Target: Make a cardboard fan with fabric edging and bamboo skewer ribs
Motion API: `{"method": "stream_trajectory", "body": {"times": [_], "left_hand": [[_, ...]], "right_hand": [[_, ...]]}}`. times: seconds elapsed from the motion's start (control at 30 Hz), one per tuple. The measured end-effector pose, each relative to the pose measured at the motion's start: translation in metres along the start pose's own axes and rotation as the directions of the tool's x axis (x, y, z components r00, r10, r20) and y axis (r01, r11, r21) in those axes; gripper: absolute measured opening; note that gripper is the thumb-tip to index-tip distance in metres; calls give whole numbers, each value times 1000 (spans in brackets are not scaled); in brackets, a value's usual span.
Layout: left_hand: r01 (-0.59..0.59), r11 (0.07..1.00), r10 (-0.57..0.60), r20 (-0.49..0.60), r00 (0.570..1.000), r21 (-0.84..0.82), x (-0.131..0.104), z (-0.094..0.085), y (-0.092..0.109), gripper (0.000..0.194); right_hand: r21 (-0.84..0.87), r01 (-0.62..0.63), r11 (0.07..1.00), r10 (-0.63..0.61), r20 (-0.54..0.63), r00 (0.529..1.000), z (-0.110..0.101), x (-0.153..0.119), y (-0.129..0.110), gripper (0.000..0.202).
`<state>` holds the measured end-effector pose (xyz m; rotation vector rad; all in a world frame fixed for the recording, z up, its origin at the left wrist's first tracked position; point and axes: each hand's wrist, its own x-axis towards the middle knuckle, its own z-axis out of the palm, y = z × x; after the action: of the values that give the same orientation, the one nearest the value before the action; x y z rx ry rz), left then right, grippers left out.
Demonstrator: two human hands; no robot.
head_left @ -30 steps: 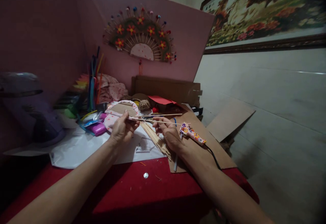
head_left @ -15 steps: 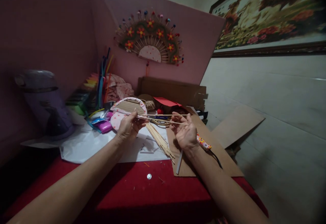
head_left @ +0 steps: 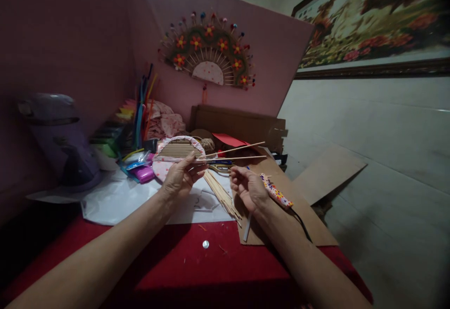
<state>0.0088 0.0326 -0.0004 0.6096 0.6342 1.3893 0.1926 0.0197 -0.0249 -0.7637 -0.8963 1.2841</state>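
Note:
My left hand [head_left: 181, 177] grips a half-round cardboard piece [head_left: 177, 149] with pink dotted fabric along its edge. Two thin wooden sticks [head_left: 242, 158] reach out from its right end, spread slightly apart. Just below the stick tips is my right hand [head_left: 248, 187], its fingers curled and their tips close together; whether anything small is between them cannot be made out. Under and between the hands lies a bundle of loose wooden sticks [head_left: 223, 195]. A glue gun with a patterned cover [head_left: 276, 192] rests to the right of my right hand.
White paper [head_left: 119, 201] and a brown cardboard sheet [head_left: 319, 224] lie on the red tablecloth [head_left: 168, 262]. Behind are pink fabric [head_left: 167, 120], pipe cleaners [head_left: 142, 107], scissors [head_left: 221, 168] and twine [head_left: 206, 145]. A purple flask [head_left: 70, 145] stands left; a decorated fan [head_left: 208, 72] hangs above.
My right hand has come off the sticks and moved slightly down and left, its fingers now curled in. The two sticks spread wider, one angled upward, and more of the glue gun shows.

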Motion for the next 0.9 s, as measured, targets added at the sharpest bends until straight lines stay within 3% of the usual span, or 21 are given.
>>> {"method": "stream_trajectory", "body": {"times": [0.1,0.2,0.4,0.63,0.9], "left_hand": [[47,998,-47,-2,999,-32,-4,2,-6,8],[74,996,-74,10,997,-44,-7,4,-14,11],[187,982,-186,48,981,-24,-17,9,-22,17],[266,964,-266,70,961,7,-22,14,-25,25],[274,961,-272,92,958,-19,-21,11,-29,26]], "right_hand": [[-108,-41,993,53,115,992,19,-14,6,16],[-124,-56,991,74,143,987,32,-22,13,26],[-140,9,990,23,225,974,32,-20,23,25],[-125,77,989,-52,188,981,28,-17,26,23],[-138,54,989,-31,164,986,29,-18,25,24]]}}
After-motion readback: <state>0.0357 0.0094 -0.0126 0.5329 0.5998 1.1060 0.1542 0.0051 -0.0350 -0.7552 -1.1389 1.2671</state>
